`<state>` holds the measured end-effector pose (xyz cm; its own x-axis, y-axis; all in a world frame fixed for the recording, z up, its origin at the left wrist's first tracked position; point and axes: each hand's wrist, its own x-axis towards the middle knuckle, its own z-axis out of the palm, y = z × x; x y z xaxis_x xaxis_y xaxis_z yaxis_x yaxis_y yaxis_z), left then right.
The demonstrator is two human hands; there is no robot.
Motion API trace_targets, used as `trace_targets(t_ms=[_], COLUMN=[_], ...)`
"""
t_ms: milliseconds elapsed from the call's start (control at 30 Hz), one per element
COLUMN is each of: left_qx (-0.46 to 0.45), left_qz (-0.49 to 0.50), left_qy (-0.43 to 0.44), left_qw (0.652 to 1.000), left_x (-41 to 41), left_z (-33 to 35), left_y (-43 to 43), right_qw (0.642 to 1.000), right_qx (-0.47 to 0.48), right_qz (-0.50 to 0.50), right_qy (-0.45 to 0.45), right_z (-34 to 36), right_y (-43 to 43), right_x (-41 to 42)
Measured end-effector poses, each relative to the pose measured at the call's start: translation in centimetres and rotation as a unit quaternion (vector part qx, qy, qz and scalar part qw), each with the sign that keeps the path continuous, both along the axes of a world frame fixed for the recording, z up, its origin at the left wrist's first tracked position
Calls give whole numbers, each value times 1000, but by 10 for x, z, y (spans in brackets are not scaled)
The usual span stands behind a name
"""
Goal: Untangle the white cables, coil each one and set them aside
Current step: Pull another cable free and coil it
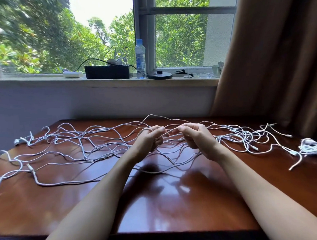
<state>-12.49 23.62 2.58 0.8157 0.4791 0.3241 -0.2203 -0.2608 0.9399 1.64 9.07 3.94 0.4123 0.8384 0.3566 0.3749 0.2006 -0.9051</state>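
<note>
Both the left hand (151, 138) and right hand (196, 136) pinch one strand lifted from the tangled thin white cables (93, 146) sprawled across the glossy reddish-brown wooden desk (157, 201). Pulling outward risks tightening crossings, since loops overlap everywhere beneath.

Middle of the frame: the person's left grip (151, 139) and right grip (195, 138) are close together, both pinching a strand of the white cables (93, 140) that sprawl all over the shiny brown worktop (166, 201). A bunched-up bundle (312, 148) sits at the right edge, and a water bottle (140, 59) stands on the windowsill (43, 83) up top.
</note>
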Motion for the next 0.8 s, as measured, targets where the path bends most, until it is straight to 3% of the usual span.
trace_targets(t_ms=[133, 233, 367, 433, 600, 800], left_qx=[168, 196, 231, 205, 38, -65], left_qz=[82, 104, 137, 122, 48, -29], left_qy=[78, 90, 99, 85, 22, 66], left_qw=[979, 971, 958, 967, 998, 995], left_x=[-2, 2, 4, 5, 5, 0], left_z=[-5, -10, -11, -12, -5, 1], left_y=[4, 7, 6, 5, 0, 0], right_qw=[985, 962, 952, 960, 965, 995], right_qx=[48, 91, 112, 110, 76, 18], right_qz=[-84, -143, -170, -151, -160, -78], right_qy=[-141, -215, -229, -208, -193, -59], right_z=[0, -6, -10, -11, -11, -5], right_y=[-2, 4, 8, 9, 8, 3], right_x=[-2, 3, 11, 11, 12, 3])
